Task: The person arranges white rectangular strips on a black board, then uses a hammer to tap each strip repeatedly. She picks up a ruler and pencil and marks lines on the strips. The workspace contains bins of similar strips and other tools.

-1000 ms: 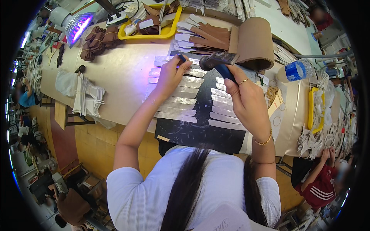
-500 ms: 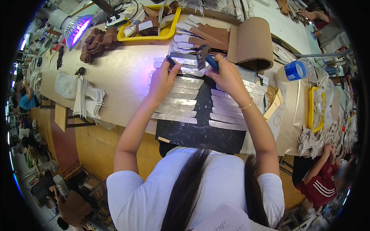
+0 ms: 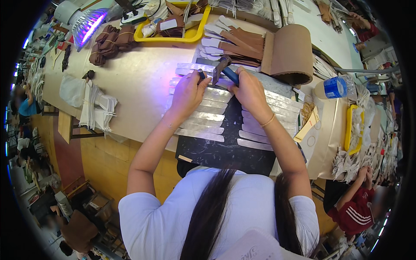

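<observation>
Both hands have shifted up the dark mat (image 3: 225, 149): right hand (image 3: 249, 89) grips the hammer (image 3: 223, 69), left hand (image 3: 188, 93) pinches a silver strip (image 3: 190, 71) at its far edge. A mis-aimed blow could strike those fingers.

Yellow tray (image 3: 173, 38) and purple lamp (image 3: 89, 24) up-left of hands; cardboard roll (image 3: 291, 54) and water bottle (image 3: 333, 88) to right.

Workshop, factory-type, as I see it: long counter (image 3: 138, 82) stacked with cut brown leather pieces (image 3: 242, 41), silvery strips (image 3: 203, 125), yellow trays (image 3: 173, 37), work lamp (image 3: 89, 24); another seated worker (image 3: 353, 208) alongside.
</observation>
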`<state>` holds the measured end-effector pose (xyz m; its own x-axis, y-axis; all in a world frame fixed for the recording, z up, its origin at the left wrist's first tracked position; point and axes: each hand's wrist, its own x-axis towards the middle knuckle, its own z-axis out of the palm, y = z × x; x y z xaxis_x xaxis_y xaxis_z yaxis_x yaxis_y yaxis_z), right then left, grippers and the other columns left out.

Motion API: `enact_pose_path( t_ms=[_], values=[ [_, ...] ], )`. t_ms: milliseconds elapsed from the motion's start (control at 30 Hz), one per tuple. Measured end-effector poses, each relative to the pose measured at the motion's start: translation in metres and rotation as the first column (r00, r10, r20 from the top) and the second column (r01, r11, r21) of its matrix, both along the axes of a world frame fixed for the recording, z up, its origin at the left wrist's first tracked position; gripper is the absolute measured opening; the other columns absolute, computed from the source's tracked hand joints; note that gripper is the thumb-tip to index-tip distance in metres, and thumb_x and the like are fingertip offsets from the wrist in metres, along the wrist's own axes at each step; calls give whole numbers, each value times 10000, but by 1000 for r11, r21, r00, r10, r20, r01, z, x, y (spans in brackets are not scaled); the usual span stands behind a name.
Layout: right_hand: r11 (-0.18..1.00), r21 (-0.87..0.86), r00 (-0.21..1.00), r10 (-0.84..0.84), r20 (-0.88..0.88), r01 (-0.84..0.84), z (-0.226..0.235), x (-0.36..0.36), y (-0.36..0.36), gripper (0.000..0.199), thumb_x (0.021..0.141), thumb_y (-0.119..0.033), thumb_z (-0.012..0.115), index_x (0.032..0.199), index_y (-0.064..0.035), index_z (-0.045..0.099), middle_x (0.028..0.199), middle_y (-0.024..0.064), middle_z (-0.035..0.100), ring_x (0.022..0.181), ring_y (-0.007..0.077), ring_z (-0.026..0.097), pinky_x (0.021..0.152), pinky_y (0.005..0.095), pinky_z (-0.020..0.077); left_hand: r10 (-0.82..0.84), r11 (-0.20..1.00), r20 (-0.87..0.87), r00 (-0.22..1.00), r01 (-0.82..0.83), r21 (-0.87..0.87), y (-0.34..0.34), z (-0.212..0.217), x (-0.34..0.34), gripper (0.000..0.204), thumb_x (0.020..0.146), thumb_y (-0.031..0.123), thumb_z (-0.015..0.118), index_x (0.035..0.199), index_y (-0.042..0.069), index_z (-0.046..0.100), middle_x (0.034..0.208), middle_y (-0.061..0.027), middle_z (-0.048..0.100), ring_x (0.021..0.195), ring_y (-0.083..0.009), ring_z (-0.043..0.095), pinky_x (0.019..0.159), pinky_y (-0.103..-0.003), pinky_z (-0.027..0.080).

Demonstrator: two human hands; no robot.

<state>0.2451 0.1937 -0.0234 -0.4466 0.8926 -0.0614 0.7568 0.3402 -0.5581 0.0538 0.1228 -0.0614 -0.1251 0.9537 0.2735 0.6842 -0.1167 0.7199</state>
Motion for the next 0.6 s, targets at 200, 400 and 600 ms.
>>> enact_pose_path(
  t_ms=[200,400,600],
  values=[
    [996,34,985,91,-145,-87,10,2,28,268,768,-52,754,968,11,589,864,228,678,872,413,662,787,485,502,-10,1000,-21,1000,10,7,0,1,2,206,1005,242,590,986,36,588,792,-132,620,755,-305,596,698,-406,464],
    [998,-37,994,48,-99,-52,8,1,38,256,766,-59,759,989,1,649,856,215,693,876,398,671,800,457,512,-39,999,-47,998,38,-22,3,2,2,271,981,268,611,957,4,557,858,-182,626,838,-398,563,768,-469,427],
    [998,-1,997,71,-9,-71,1,8,28,290,775,-85,772,1027,1,657,933,203,684,892,376,668,810,441,515,23,998,105,994,-17,-57,1,4,4,265,966,264,641,961,6,581,831,-151,626,788,-337,580,734,-430,449]
  ],
)
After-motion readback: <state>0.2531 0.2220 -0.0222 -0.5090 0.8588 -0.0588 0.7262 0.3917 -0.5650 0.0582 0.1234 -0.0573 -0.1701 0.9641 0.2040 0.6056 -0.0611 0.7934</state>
